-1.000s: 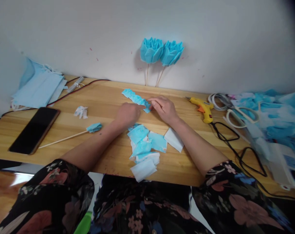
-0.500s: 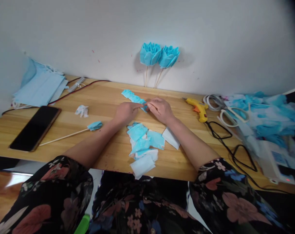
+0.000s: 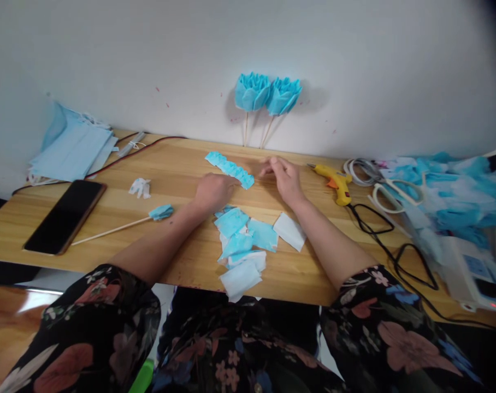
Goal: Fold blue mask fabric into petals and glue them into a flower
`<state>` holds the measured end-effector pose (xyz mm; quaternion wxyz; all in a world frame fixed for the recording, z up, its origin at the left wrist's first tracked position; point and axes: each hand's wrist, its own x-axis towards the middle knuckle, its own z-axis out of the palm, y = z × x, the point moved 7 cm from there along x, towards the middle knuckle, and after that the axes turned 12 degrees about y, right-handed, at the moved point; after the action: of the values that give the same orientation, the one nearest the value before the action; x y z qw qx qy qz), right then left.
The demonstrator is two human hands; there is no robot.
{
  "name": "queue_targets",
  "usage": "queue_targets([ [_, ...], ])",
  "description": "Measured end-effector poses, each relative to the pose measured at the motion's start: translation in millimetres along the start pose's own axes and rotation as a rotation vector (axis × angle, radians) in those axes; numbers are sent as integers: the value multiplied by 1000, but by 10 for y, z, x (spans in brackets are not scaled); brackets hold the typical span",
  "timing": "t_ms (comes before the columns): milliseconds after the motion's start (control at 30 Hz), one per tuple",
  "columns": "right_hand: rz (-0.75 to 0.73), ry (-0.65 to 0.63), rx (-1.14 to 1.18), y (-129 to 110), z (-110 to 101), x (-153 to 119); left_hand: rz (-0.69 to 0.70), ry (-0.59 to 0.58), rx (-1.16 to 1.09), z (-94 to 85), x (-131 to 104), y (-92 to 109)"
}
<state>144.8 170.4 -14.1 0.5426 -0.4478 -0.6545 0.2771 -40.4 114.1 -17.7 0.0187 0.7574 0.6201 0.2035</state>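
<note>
A row of overlapping blue fabric pieces with ruffled edges [image 3: 230, 168] lies slantwise on the wooden table. At its lower left is my left hand [image 3: 214, 192], fingers curled in, with nothing visible in it. My right hand [image 3: 285, 177] hovers just right of the row's near end, its fingers loosely apart and holding nothing. Below the hands lies a loose pile of cut blue and white fabric pieces [image 3: 235, 240], with a white piece [image 3: 289, 231] beside it near my right wrist. Left of my left forearm rests a thin stick with a small blue bud [image 3: 161, 212] on its tip.
Two blue fabric flowers [image 3: 268, 94] on sticks lean against the wall. To the right are a yellow glue gun [image 3: 333, 183], scissors [image 3: 389, 196], fabric scraps [image 3: 456, 185] and a white power box [image 3: 471, 270]. Face masks [image 3: 71, 150], a phone [image 3: 65, 217] and a crumpled white scrap [image 3: 140, 188] sit left.
My right hand has come off the end of the fabric row and moved right, its fingers spreading. My left index finger has drawn back from the row, which now shows whole.
</note>
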Motion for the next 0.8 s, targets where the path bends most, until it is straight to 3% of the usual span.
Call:
queue_targets([
  [133, 82, 111, 98, 213, -85, 106, 4, 5, -5, -1, -1, -10],
  [300, 118, 100, 58, 285, -46, 132, 28, 17, -61, -41, -24, -7],
  [600, 231, 114, 134, 287, -55, 130, -75, 201, -217, -209, -67, -191],
  [800, 296, 62, 172, 275, -33, 117, -76, 232, -245, -249, -78, -232],
])
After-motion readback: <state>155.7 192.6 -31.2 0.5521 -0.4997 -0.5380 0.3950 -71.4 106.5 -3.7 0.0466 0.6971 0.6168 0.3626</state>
